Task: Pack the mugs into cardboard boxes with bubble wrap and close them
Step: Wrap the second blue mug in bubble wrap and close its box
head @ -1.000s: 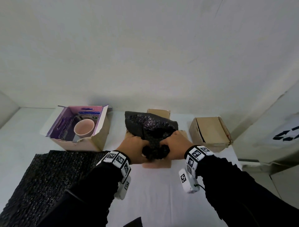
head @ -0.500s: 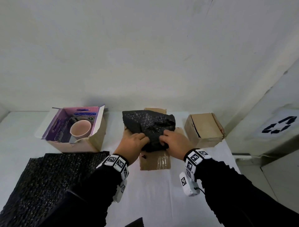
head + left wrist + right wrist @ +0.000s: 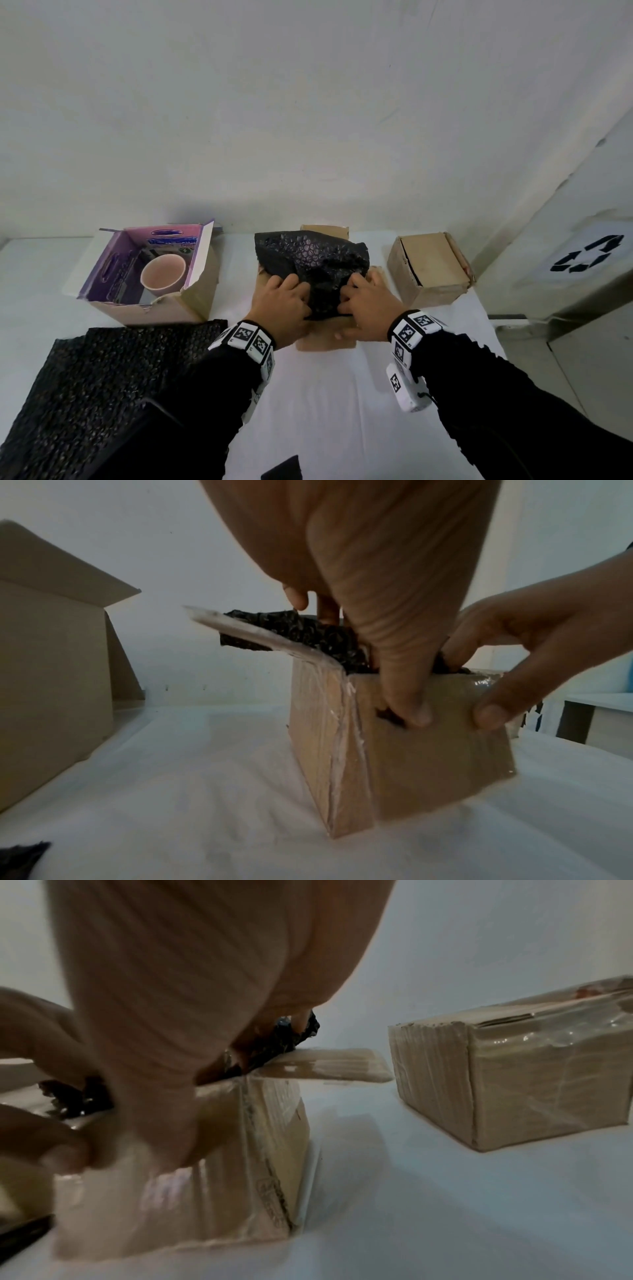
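A crumpled black bubble-wrap bundle [image 3: 311, 263] sits in the open top of a small cardboard box [image 3: 325, 339] at the table's middle; what it wraps is hidden. My left hand [image 3: 284, 305] and right hand [image 3: 366, 308] flank its near end, with fingers curled into the wrap. In the left wrist view the left thumb [image 3: 407, 702] lies on the outside of the box's front wall [image 3: 428, 764] while the fingers reach down onto the wrap [image 3: 308, 634]. The right hand [image 3: 171, 988] does the same by a spread side flap [image 3: 325, 1064]. A pink mug [image 3: 162, 275] stands in a purple-lined box [image 3: 202, 284] at the left.
A shut taped cardboard box [image 3: 431, 270] stands to the right, close to the flap. Flat sheets of black bubble wrap [image 3: 102, 394] lie at the near left. A bin with a recycling mark [image 3: 589, 260] is beyond the table's right edge. A wall is close behind.
The bundle has gone down from above the box into its opening. Both hands moved forward and down with it, and their thumbs now lie against the box's front wall.
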{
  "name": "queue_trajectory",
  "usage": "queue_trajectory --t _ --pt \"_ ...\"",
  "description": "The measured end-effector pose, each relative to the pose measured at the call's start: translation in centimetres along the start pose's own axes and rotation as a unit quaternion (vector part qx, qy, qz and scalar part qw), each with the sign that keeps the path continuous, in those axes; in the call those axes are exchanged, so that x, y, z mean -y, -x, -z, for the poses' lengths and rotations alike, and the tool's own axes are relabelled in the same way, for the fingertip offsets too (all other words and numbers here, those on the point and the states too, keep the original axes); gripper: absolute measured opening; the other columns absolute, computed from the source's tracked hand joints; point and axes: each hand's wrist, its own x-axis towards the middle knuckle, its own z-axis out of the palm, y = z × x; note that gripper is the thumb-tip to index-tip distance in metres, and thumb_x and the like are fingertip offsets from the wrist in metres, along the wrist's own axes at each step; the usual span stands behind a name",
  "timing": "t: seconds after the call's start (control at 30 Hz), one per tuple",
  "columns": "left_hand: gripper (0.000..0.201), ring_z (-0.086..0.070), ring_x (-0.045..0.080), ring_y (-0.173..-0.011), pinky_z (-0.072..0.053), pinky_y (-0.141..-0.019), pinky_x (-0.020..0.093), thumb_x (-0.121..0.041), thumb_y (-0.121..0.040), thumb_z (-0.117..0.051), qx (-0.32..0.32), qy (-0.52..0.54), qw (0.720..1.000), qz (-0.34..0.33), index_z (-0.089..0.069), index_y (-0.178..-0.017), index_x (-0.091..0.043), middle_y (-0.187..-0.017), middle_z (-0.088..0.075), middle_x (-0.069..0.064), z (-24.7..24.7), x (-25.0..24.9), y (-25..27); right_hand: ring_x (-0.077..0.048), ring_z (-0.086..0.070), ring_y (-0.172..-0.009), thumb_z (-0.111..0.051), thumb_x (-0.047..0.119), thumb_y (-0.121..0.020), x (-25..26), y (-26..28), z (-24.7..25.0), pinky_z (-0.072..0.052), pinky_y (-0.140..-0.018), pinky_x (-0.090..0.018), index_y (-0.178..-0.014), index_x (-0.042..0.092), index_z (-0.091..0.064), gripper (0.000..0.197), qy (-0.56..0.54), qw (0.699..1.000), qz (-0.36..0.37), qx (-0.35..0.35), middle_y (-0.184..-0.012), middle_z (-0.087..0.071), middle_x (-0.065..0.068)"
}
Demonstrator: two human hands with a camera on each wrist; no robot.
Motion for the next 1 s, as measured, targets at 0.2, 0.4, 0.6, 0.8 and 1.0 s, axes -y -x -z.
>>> queue_trajectory --t 0.2,0.4,0.6,0.8,1.0 --pt "0.018 -0.057 0.012 -0.069 -0.029 -0.079 0.035 -0.047 -0.065 -0.075 0.004 -0.007 1.0 -0.01 -0.069 -0.065 -0.03 -0.065 -0.06 -0.014 0.3 -0.4 -0.3 -0.024 -0.038 -0.111 -0.055 0.043 -0.087 1.2 -0.4 0.7 -0.014 -0.09 -0.043 -0.104 0.03 -0.069 0.026 -0.005 0.999 -0.043 -0.012 -0.1 -0.065 0.01" --pt "0.009 -0.06 0.016 -0.079 -0.033 -0.076 0.035 -0.035 -0.07 -0.072 -0.043 0.062 0.997 0.01 -0.066 -0.072 -0.028 -0.066 -0.063 -0.012 -1.4 -0.1 0.8 -0.026 -0.041 -0.112 -0.058 0.028 -0.086 1.7 -0.8 0.5 -0.012 -0.095 -0.046 -0.111 0.027 -0.059 0.025 -0.015 0.997 -0.078 -0.019 -0.096 -0.063 -0.003" --pt "0.045 -0.041 0.025 -0.109 -0.027 -0.087 0.041 -0.062 -0.084 -0.043 0.014 0.011 0.997 0.079 -0.074 -0.092 -0.03 -0.108 -0.056 -0.004 0.5 -1.5 0.0 -0.02 -0.036 -0.117 -0.054 0.037 -0.091 1.7 -0.8 -0.2 -0.008 -0.097 -0.048 -0.103 0.033 -0.069 0.02 -0.023 0.997 -0.075 -0.007 -0.097 -0.066 0.006" --pt "0.037 -0.044 0.023 -0.103 -0.03 -0.087 0.038 -0.053 -0.089 -0.048 0.017 0.028 0.998 0.06 -0.068 -0.102 -0.026 -0.107 -0.057 -0.003 0.9 -1.1 -0.4 -0.023 -0.041 -0.112 -0.055 0.042 -0.089 1.9 -0.2 -0.3 -0.023 -0.091 -0.046 -0.106 0.026 -0.066 0.026 -0.02 0.996 -0.073 -0.043 -0.109 -0.061 0.004" --pt "0.037 -0.059 0.02 -0.07 -0.04 -0.086 0.04 -0.046 -0.066 -0.074 -0.079 0.146 0.979 0.114 -0.054 -0.089 -0.025 -0.076 -0.061 -0.007 0.2 -0.3 0.5 -0.021 -0.041 -0.113 -0.056 0.011 -0.085 3.0 -0.5 0.1 -0.023 -0.083 -0.039 -0.126 0.026 -0.048 0.045 -0.143 0.987 -0.059 -0.049 -0.124 -0.05 0.005"
